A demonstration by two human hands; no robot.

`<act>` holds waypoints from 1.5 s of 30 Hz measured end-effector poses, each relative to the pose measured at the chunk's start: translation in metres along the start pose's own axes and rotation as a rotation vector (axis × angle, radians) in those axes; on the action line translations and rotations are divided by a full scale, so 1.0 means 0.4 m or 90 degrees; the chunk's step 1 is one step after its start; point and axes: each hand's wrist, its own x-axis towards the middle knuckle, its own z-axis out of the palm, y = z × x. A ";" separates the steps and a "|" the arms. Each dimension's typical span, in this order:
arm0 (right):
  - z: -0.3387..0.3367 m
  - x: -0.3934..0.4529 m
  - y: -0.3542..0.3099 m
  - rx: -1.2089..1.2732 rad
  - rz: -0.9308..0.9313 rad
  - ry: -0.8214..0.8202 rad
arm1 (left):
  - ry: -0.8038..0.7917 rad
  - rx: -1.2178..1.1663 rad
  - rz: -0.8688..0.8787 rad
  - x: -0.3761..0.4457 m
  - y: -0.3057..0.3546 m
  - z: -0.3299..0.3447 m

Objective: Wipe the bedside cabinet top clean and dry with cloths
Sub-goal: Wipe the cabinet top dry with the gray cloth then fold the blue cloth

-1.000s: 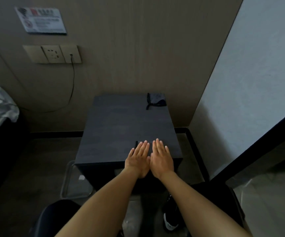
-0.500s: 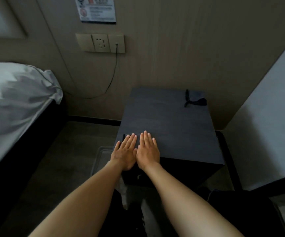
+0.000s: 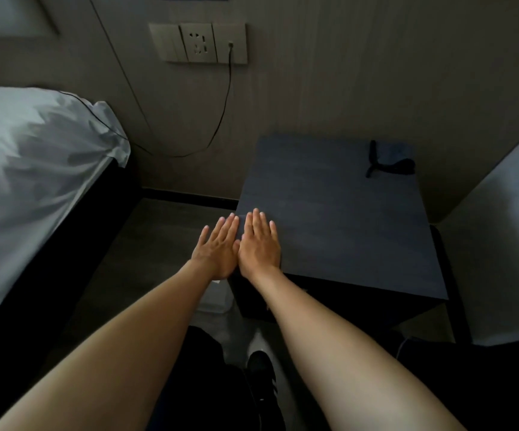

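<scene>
The dark grey bedside cabinet (image 3: 342, 219) stands against the wall, right of centre. A dark cloth (image 3: 390, 161) with a black strap lies bunched at its far right corner. My left hand (image 3: 216, 248) and my right hand (image 3: 259, 244) are flat, palms down, side by side and touching at the cabinet's near left corner. The left hand hangs mostly past the left edge. Both hands hold nothing, fingers straight and close together.
A bed with white bedding (image 3: 31, 169) fills the left side. A wall socket plate (image 3: 199, 43) has a black cable (image 3: 220, 119) drooping towards the bed. A white wall (image 3: 507, 213) closes the right. A pale tray (image 3: 213, 301) lies on the floor beside the cabinet.
The view has swung left and moved closer, bringing the bed into sight. My hands stay flat together but now sit at the cabinet's near left corner instead of its near middle.
</scene>
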 end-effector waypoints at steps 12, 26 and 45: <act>-0.041 0.038 0.190 -0.050 0.045 0.026 | 0.038 -0.008 0.057 0.103 0.185 -0.026; -0.109 -0.036 0.548 -0.007 0.173 0.086 | 0.049 0.040 0.174 0.200 0.553 -0.025; -0.169 -0.046 0.870 -0.004 0.267 0.078 | 0.034 0.003 0.240 0.284 0.876 -0.037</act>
